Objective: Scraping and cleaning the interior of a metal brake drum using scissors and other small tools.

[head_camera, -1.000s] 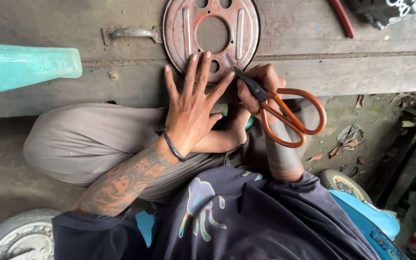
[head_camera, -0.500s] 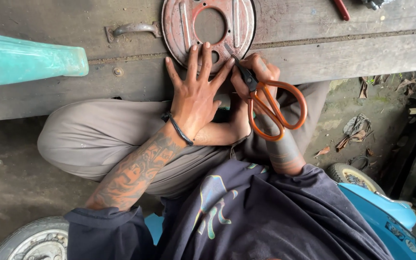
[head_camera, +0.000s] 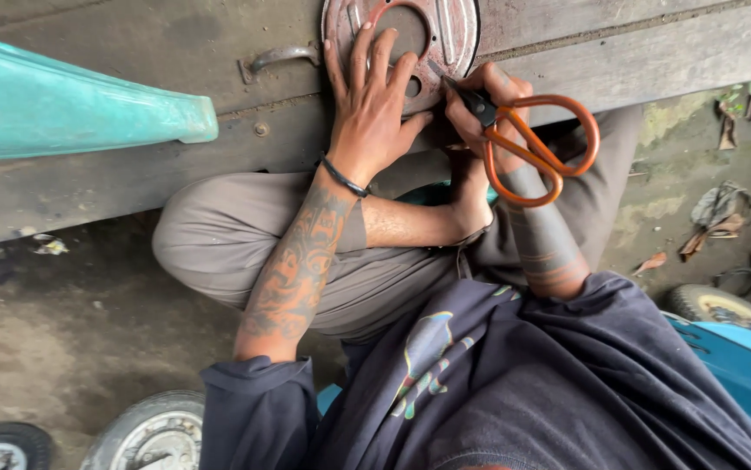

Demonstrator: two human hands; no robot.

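Round metal plate [head_camera: 445, 35] lies on the wooden bench [head_camera: 654, 52], close to its near edge, top cut off by the frame. Bare wood to the right; a metal handle [head_camera: 275, 59] just left, turquoise panel [head_camera: 62, 109] further left. Plate: reddish-grey, rusty, large central hole, raised ribs. Left hand [head_camera: 371, 104] flat on the plate, fingers spread, gripping nothing. Right hand [head_camera: 480, 113] clenched around orange-handled scissors [head_camera: 536, 148], tip touching the plate's lower right.

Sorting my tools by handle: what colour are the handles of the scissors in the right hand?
Orange, on the scissors in the right hand; seen in the head view.
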